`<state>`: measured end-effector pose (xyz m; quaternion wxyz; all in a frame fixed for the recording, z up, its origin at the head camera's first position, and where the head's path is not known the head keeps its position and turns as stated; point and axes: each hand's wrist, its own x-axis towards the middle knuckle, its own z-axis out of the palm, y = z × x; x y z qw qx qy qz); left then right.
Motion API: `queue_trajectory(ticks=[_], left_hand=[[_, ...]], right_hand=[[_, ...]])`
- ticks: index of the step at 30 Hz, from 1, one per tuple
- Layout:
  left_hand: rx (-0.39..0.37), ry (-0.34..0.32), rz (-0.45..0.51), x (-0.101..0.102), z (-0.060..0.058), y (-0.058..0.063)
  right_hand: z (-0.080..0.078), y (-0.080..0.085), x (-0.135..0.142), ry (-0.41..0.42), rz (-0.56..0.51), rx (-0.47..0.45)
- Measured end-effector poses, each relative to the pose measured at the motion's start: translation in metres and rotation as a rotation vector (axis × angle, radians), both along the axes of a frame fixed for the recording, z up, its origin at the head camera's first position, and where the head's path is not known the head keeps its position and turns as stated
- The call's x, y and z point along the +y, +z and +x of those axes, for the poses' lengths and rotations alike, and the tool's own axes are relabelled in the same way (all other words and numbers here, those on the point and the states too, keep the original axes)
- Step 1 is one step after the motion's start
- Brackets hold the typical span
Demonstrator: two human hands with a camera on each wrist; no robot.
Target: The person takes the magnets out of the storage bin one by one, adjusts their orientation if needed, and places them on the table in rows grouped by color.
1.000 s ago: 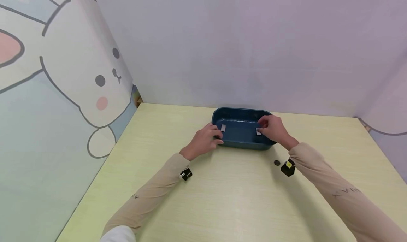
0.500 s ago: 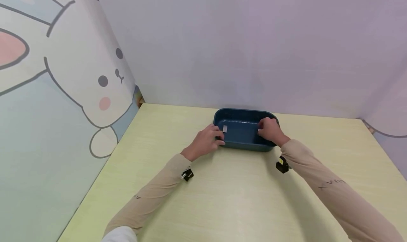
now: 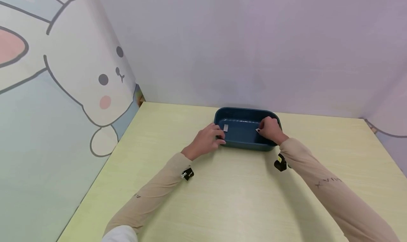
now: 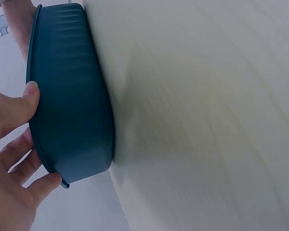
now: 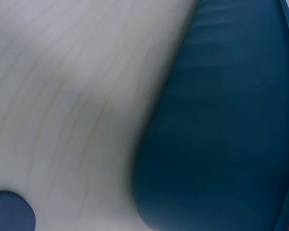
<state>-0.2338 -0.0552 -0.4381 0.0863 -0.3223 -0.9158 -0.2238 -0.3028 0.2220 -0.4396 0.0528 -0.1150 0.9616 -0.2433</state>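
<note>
A dark blue rectangular tray [image 3: 243, 146] with rounded corners stands on the table near the back wall. My left hand [image 3: 206, 139] grips its front left corner; in the left wrist view the thumb and fingers curl over the rim [image 4: 31, 120]. Inside the tray, towards its right end, my right hand [image 3: 271, 130] pinches a small pale rectangular piece [image 3: 257, 130], which looks tilted and is partly hidden by the fingers. A second pale rectangular piece [image 3: 225, 128] lies on the tray floor at the left. The right wrist view shows mostly the tray's outer wall [image 5: 221, 125].
A dark round disc [image 5: 9, 211] lies on the table [image 3: 229, 192] in front of the tray's right end. Behind the tray rises a plain pale wall [image 3: 241, 51]. A wall with a cartoon rabbit [image 3: 92, 76] borders the left side.
My right hand has closed in on the right-hand pale piece, which was flat and now looks tilted at the fingertips. The disc has dropped from the head view. My left hand keeps its grip.
</note>
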Motion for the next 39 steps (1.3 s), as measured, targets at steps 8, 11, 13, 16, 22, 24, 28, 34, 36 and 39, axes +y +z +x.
queue_trajectory(ticks=[8, 11, 13, 16, 22, 24, 28, 34, 36, 39], left_hand=[[-0.007, -0.005, 0.002, 0.0, 0.002, 0.0], [-0.007, -0.003, -0.002, 0.0, 0.003, 0.0], [-0.008, -0.004, -0.001, 0.0, 0.003, -0.001], [-0.008, -0.006, -0.003, 0.0, 0.002, -0.001], [-0.017, -0.013, -0.008, 0.001, 0.002, -0.001], [-0.021, -0.016, -0.011, 0.002, 0.003, -0.001], [-0.026, -0.017, -0.015, 0.001, 0.003, -0.002], [-0.031, -0.01, 0.0, 0.001, 0.004, -0.004], [-0.023, -0.007, 0.001, 0.001, 0.004, -0.003], [-0.003, 0.001, 0.0, 0.002, 0.005, -0.002]], right_hand=[[-0.007, -0.002, 0.0, 0.031, -0.007, -0.142], [-0.008, -0.002, -0.001, 0.025, -0.029, -0.208], [-0.007, -0.002, -0.001, 0.02, -0.041, -0.236], [-0.004, -0.004, -0.002, 0.015, -0.045, -0.235], [0.004, -0.007, -0.002, 0.072, -0.031, -0.108], [0.007, -0.008, -0.002, 0.091, -0.049, -0.057], [0.01, -0.009, -0.001, 0.093, -0.108, 0.024], [0.012, -0.007, -0.002, 0.066, -0.164, 0.05], [0.013, -0.007, -0.002, 0.057, -0.171, 0.049], [0.014, -0.006, -0.001, 0.049, -0.173, 0.058]])
